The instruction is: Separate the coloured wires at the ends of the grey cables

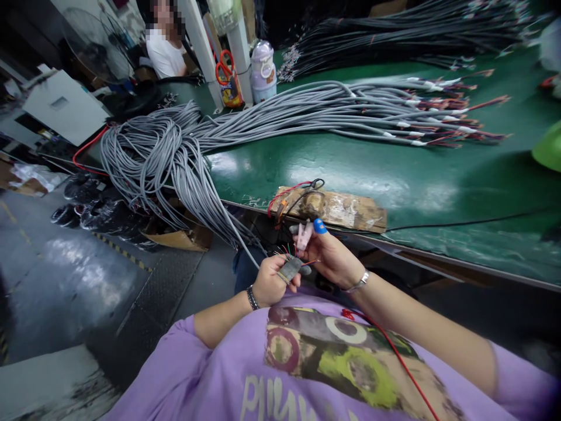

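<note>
My left hand (272, 282) is closed around the end of a grey cable (248, 250), its thumb wrapped in a grey cover (290, 268). Several thin coloured wires (288, 250) fan out from the cable end above that thumb. Close beside it, my right hand (335, 260) is closed on a small pale pink, clip-like piece (304, 236), right at the wires. A blue finger cover (319, 226) sits on one of its fingertips. The exact kind of the pink piece is hard to make out.
A worn wooden block (350, 211) with red and black leads lies at the edge of the green table (385, 166). Grey cables (280, 120) stretch across it, with black cables (372, 41) behind. A purple-lidded cup (263, 73) and orange-handled scissors (226, 70) stand by a post. A person (165, 49) is beyond.
</note>
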A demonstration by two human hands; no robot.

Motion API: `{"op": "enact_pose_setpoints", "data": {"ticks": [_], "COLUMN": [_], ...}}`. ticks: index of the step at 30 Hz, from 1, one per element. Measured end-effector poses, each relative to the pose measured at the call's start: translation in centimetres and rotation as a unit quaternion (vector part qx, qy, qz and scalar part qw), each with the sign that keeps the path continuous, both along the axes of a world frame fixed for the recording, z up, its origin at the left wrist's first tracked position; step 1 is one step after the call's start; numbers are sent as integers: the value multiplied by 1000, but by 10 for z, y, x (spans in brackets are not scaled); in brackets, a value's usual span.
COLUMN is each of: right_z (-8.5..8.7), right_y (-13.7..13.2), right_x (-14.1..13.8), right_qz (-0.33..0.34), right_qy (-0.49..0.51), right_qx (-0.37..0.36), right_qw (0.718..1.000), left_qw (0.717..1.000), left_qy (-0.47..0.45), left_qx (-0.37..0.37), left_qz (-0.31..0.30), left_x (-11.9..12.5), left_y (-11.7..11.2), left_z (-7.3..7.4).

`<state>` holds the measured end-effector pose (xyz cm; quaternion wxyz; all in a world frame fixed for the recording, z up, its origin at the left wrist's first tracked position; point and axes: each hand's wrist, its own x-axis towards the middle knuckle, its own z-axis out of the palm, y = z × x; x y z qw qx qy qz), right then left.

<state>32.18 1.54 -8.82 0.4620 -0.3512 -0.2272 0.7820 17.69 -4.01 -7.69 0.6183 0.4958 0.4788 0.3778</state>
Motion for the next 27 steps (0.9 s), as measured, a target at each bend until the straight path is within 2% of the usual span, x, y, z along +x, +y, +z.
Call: {"op": "enact_pose_setpoints", "data": {"ticks": [3, 8, 13, 17, 27], "right_z": [3, 5, 5, 4, -2], "right_y": [0, 1, 0, -1, 1], "right_x": [3, 7, 5, 2, -1], "right_qz": [12, 19, 23, -3, -28], "right_qy": [-4, -31, -5, 6, 4], "right_qx": [-8, 19, 22, 26, 22], "right_qw": [1000, 999, 999, 1000, 999], "left_qw": [1000, 999, 998, 997, 998], "left_qy": [-5, 4, -17, -12, 14], "left_qx": [5, 28, 29, 18, -4], "left_qz": [1, 23, 57, 78, 67], "left_x": [-3, -4, 2, 8, 10], "left_y": [-3, -5, -2, -1, 1], "left_z": [0, -2, -3, -2, -6]}}
